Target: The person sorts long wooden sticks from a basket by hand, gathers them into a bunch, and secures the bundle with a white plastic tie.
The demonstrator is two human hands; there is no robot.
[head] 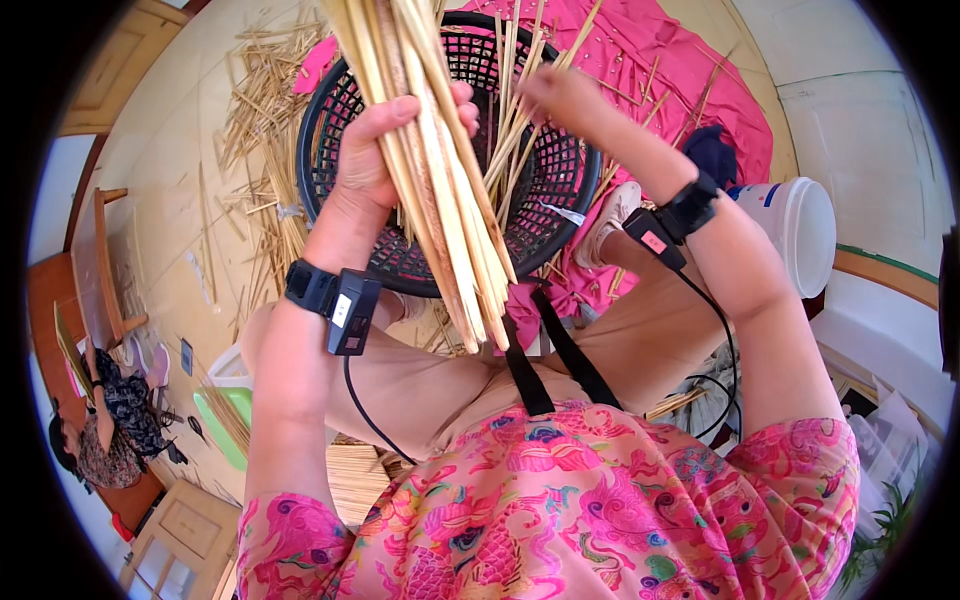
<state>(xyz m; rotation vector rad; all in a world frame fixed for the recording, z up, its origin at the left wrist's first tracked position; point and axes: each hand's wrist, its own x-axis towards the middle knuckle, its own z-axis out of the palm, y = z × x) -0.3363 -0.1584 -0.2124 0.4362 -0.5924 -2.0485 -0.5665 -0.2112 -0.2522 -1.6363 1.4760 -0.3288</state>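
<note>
My left hand (375, 142) is closed around a thick bundle of pale dried plant stalks (442, 195), held tilted over a round black plastic mesh basket (322, 127). The lower ends of the bundle hang near my lap. My right hand (551, 94) is at the basket's right upper side, beside loose stalks (510, 142) that lean upright in it. That hand is blurred, and whether its fingers grip any stalk cannot be told. A pink cloth (675, 45) strewn with small bits lies behind and to the right of the basket.
Scattered stalks (262, 97) cover the floor left of the basket. A white plastic bucket (810, 232) stands at the right, near a dark cloth (709, 154). A green tray (225, 420) with thin stalks lies at the lower left. Another person (97, 442) is at the far left.
</note>
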